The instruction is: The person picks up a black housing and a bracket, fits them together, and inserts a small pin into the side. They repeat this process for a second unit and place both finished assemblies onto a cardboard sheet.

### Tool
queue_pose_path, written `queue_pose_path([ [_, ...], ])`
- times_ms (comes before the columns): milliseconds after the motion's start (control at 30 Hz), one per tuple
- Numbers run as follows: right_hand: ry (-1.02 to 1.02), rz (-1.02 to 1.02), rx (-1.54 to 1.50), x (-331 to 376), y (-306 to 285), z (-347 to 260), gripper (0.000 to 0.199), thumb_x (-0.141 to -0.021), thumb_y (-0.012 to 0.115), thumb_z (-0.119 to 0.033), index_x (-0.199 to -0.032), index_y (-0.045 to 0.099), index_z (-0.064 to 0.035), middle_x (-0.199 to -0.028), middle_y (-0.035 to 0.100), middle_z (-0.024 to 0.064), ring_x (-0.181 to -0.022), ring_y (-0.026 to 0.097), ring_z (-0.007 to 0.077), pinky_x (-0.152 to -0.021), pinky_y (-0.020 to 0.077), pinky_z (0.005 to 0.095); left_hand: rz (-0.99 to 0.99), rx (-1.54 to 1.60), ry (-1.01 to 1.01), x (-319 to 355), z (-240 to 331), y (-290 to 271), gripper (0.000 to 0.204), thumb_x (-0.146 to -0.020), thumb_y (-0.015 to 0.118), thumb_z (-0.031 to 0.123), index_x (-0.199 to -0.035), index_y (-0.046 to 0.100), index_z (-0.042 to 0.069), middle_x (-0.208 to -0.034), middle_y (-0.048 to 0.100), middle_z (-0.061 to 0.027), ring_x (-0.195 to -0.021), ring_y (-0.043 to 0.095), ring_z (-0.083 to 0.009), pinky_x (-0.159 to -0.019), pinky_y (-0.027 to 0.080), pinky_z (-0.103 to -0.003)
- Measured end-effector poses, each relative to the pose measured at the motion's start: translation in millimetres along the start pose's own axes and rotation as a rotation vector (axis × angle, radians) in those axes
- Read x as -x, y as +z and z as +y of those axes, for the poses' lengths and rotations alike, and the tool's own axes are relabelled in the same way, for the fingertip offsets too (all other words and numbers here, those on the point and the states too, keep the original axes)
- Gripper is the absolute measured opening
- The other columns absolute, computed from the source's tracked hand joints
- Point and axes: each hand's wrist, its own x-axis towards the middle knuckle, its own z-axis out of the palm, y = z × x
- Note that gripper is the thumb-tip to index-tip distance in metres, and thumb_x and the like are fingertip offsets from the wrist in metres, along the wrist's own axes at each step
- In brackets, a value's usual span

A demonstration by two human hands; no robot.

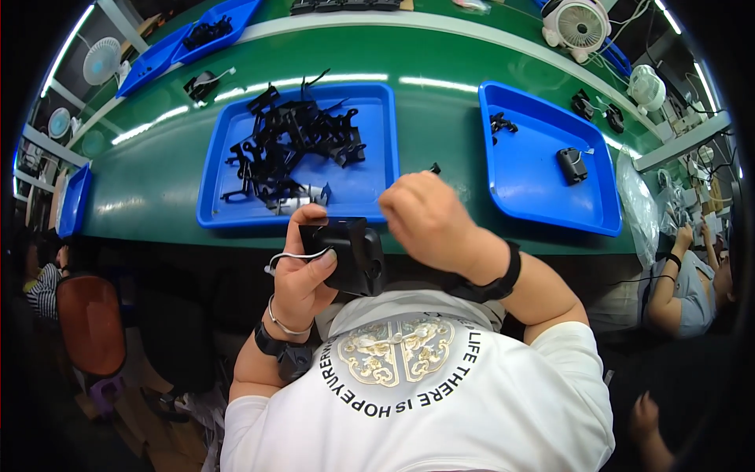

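My left hand (295,279) is closed around a black plastic housing (354,256), thumb on its near side. A white cable (295,256) with a small plug hangs out from the housing over my fingers. To the right of it my right hand (429,224) is raised at the table's front edge, apart from the housing, fingers curled inward. Whatever they pinch, if anything, is hidden. A small black piece (434,167) shows just beyond the knuckles; whether it touches the hand I cannot tell.
A blue tray (206,206) piled with black plastic brackets (295,138) stands on the green table (145,193). At right, another blue tray (515,200) holds a black housing (572,166) and small black parts (502,126). Fans stand around the far edges. A co-worker (692,283) sits at right.
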Motion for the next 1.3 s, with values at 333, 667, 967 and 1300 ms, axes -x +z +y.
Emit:
queue_pose_path([
  [333,0.493,-0.182,0.331,32,-8,62,0.027,-0.077,0.059,-0.005,-0.103,0.052,-0.0002,-0.094,0.054,0.0169,-0.080,0.055,0.0353,-0.070,0.0460,0.0402,-0.055,0.171,-0.028,-2,-4,-14,0.048,-0.085,0.051,0.004,-0.127,0.029,0.012,-0.110,0.053,-0.0158,-0.099,0.058,-0.0286,-0.083,0.051,-0.045],
  [667,0.596,-0.267,0.320,38,-3,66,0.021,-0.077,0.060,-0.003,-0.097,0.056,-0.0004,-0.089,0.057,0.0160,-0.083,0.056,0.0356,-0.073,0.0471,0.0384,-0.010,0.127,-0.045,-2,-7,-13,0.045,-0.087,0.048,0.005,-0.128,0.029,0.012,-0.111,0.054,-0.0160,-0.099,0.058,-0.0299,-0.082,0.051,-0.048],
  [967,0.521,-0.080,-0.636,19,-32,-11,0.023,-0.073,0.067,0.003,-0.094,0.059,0.0013,-0.087,0.062,0.0111,-0.075,0.061,0.0166,-0.065,0.0481,0.0244,-0.017,0.236,-0.090,-6,-11,-13,0.046,-0.088,0.046,0.001,-0.128,0.028,0.014,-0.114,0.051,-0.0189,-0.103,0.057,-0.0289,-0.086,0.050,-0.043],
  [1300,0.264,-0.050,-0.442,19,-19,-20,0.027,-0.065,0.073,0.003,-0.089,0.060,0.0008,-0.079,0.061,0.0116,-0.061,0.059,0.0191,-0.053,0.0479,0.0263,0.075,0.121,-0.127,-11,-15,-2,0.046,-0.088,0.049,0.002,-0.127,0.029,0.015,-0.115,0.051,-0.0185,-0.105,0.056,-0.0278,-0.086,0.050,-0.042],
])
